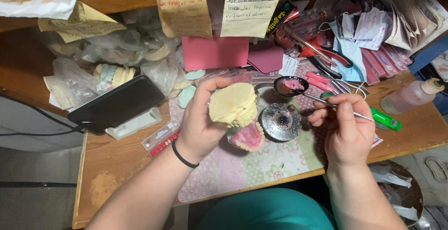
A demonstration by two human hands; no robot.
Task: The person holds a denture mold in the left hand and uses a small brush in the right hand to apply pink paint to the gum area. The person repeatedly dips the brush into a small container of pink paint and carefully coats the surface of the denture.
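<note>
Plaster dental cast (233,104) sits in my left hand (200,122), fingers wrapped tight around its pale block, the pink wax gum (248,136) facing down toward the patterned mat (261,164). My right hand (345,132), right of the cast, pinches a thin metal instrument (326,103) whose long axis runs left-right, tip toward the small dish of pink wax (290,86) behind the cast. A round burner (281,121) lies between both hands.

The dental cast (232,104) looks like matt, chalky yellow plaster, with glossy pink wax and teeth (248,136) below it. The thin instrument (326,103) is shiny metal, as is the round burner (281,121). The desk (116,164) is worn wood under a quilted cloth mat (261,164). The phone (116,103) is glossy black.
</note>
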